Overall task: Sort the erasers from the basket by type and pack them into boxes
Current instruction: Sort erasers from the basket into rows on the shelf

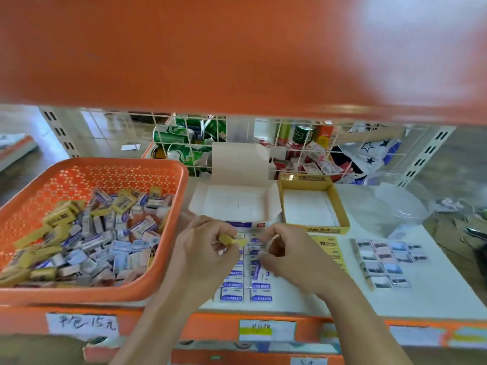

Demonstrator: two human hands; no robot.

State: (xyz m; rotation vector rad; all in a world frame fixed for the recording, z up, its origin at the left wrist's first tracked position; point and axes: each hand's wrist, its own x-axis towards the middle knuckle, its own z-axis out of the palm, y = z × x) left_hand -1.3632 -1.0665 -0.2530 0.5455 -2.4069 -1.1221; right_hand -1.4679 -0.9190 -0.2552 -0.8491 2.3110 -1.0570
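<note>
yellow eraser [232, 241] pinched at left hand [208, 250] fingertips, over white eraser rows [237, 285] beside basket [105, 167] | right hand [287, 255] curled over rows, can't tell if holding anything | looks light, firm, slick-sleeved: take by long sides

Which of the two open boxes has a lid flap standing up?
The white box in the middle; its flap stands upright at the back. The yellow box to its right shows none.
</note>
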